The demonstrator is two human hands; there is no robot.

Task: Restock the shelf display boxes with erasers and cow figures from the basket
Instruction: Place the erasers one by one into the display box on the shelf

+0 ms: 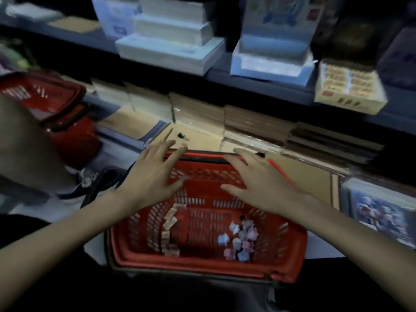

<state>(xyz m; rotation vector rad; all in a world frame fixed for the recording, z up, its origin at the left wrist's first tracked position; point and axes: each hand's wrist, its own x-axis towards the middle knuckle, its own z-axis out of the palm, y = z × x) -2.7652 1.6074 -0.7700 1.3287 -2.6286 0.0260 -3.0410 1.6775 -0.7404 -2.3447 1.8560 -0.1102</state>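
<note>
Item 1. Red slotted plastic shopping basket (292,251), standing below the shelving, near the person.
- Contents, left half: small tan wrapped erasers (170,219), loosely strewn in a line on the basket floor.
- Contents, right half: cluster of small pastel pink, blue and white cow figures (242,240), heaped together, apart from the erasers.

Item 2. Left grip (155,176): bare hand, fingers apart and straight, holding nothing, above the basket's far rim; contact with the rim cannot be told.

Item 3. Right grip (261,183): bare hand, fingers likewise spread, holding nothing, over the far right corner.

Item 4. Dark blue shelf board (225,78), bearing a pale blue open cardboard display box (270,64), a white stepped display box (168,50) to its left and a cream printed display box (347,86) to its right.

Item 5. Second red plastic basket (45,97), at left, blurred.
</note>
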